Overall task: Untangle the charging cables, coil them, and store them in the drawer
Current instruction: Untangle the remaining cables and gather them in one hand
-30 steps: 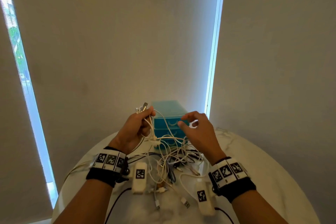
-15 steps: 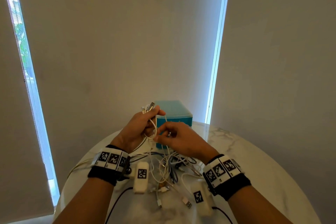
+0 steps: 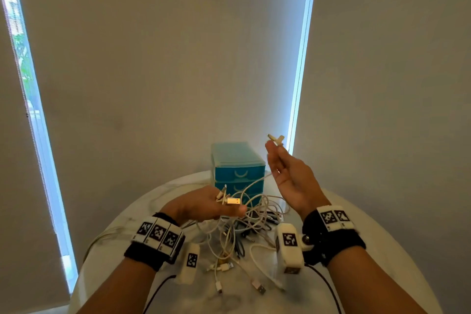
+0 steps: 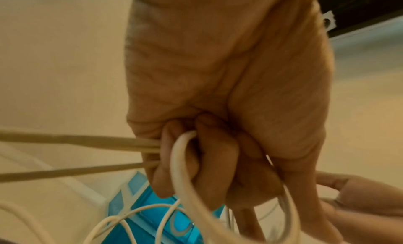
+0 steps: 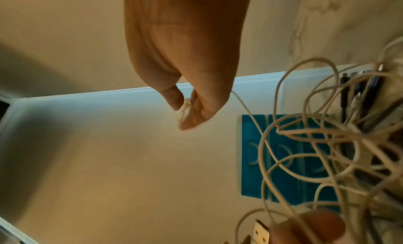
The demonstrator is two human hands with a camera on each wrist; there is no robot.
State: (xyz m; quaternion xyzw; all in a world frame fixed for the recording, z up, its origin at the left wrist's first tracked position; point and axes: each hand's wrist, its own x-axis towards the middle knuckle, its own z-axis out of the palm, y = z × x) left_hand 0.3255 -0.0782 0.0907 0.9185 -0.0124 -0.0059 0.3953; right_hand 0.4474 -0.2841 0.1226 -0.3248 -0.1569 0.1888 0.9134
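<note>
Fingers (image 5: 194,116) of my right hand (image 3: 293,181) pinch one white connector end (image 3: 276,139), thumb against fingertips, raised above and just to the right of the blue drawer unit (image 3: 238,173). A thin white cord (image 3: 252,183) runs from that pinch down across the front of the drawer unit toward the heap. My left hand (image 3: 201,205) sits lower, in front of the drawer unit and slightly to its left, fingers (image 4: 209,161) curled shut around a bundle of plug ends (image 3: 228,199); a gold USB plug pokes out of the fist toward the right, and in the left wrist view a white loop comes out between the curled fingers.

The tangle of cables (image 3: 244,227), mostly white with a few dark ones, lies on the marble tabletop (image 3: 382,250) right in front of the drawer unit, between my wrists. Several loose plugs trail out of it toward me.

As I judge it, the work is at an early stage. I am in the untangling step, drawing one cord free by its end while the other hand keeps the gathered ends in check. I see no cable coiled anywhere, all three drawers look closed, and I cannot tell whether anything is inside them. Left to do: free this cord from the knot, repeat for each of the others, wind every one into a coil, open a drawer and lay them in.
</note>
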